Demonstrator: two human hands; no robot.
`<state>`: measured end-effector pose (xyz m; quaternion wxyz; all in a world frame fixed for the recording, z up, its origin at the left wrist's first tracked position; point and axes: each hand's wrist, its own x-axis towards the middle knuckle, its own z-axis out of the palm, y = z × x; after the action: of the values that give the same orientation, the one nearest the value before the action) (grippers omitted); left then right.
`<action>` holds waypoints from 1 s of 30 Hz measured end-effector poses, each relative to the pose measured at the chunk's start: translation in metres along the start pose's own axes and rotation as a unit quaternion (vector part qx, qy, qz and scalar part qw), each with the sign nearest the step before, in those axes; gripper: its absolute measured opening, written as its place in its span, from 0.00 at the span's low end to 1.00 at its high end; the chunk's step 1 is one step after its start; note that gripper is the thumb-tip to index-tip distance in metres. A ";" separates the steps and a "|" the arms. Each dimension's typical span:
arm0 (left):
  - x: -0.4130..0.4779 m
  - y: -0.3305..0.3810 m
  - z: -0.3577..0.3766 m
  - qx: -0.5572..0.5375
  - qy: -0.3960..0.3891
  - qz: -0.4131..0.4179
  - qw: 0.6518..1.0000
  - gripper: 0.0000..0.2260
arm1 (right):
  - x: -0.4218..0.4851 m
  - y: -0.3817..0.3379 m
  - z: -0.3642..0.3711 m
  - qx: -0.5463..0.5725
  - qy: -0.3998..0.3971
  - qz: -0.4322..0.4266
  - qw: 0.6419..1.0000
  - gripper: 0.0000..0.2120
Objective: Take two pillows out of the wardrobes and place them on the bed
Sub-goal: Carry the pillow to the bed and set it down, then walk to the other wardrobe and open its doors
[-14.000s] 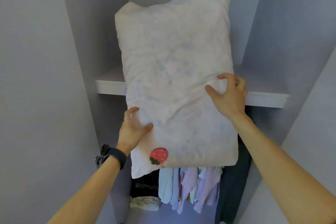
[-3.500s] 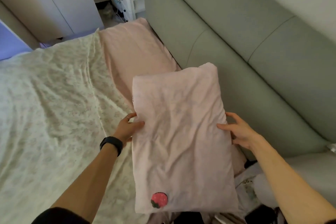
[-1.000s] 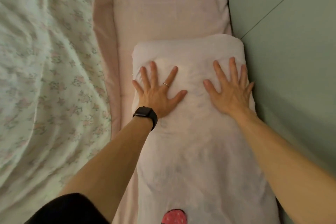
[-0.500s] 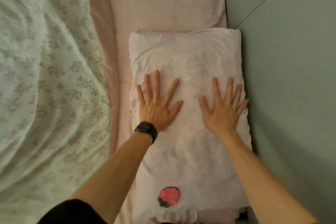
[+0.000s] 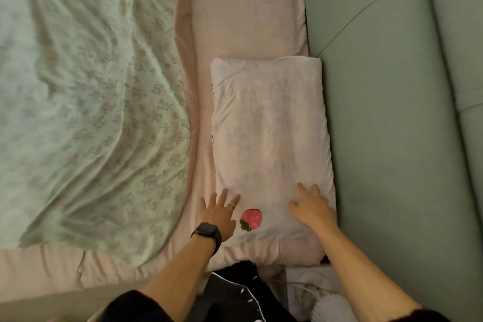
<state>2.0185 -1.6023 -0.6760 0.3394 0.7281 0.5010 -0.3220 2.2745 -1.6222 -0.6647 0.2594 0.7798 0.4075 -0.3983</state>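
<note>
View from above a bed (image 5: 198, 138) with a pale pink sheet. A pink pillow (image 5: 271, 138) with a faint blue print lies flat along the right side of the bed, its long right edge touching a grey-green padded headboard (image 5: 392, 112). A red strawberry patch (image 5: 251, 219) sits near the pillow's near end. A second, plain pink pillow (image 5: 248, 5) lies flat just beyond it, farther away, with the near pillow's far end overlapping its edge. A crumpled floral quilt (image 5: 86, 99) covers the left of the bed. The person's left hand (image 5: 219, 213), wearing a ring and a black smartwatch (image 5: 207, 232), rests at the pillow's near left edge, fingers spread, grip open and holding nothing. The right hand (image 5: 312, 206) lies palm down on the pillow's near right corner, fingers loosely extended, grip also open. Dark clothing with white piping (image 5: 235, 293) shows at the bottom, between the forearms
</note>
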 end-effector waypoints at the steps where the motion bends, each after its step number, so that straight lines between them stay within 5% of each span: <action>1: -0.016 -0.006 -0.014 -0.018 -0.002 -0.004 1.000 0.30 | -0.014 -0.009 -0.018 -0.003 -0.001 -0.021 1.000 0.27; 7: -0.135 -0.092 -0.088 -0.156 0.184 -0.038 0.970 0.25 | -0.145 -0.119 -0.075 0.084 0.116 -0.203 0.969 0.20; 12: -0.259 -0.218 -0.092 -0.180 0.363 -0.113 0.907 0.25 | -0.278 -0.261 -0.052 0.128 0.203 -0.412 0.879 0.17; 20: -0.485 -0.424 -0.014 -0.235 0.520 -0.331 0.752 0.24 | -0.473 -0.478 0.047 0.025 0.206 -0.647 0.734 0.17; 30: -0.699 -0.534 0.097 -0.264 0.585 -0.514 0.569 0.21 | -0.684 -0.644 0.168 -0.059 0.180 -0.817 0.545 0.16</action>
<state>1.2964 -1.8955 -0.2565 -0.0734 0.2560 0.9428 0.2005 1.4239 -1.6945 -0.2390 -0.2119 0.1482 0.9291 -0.2643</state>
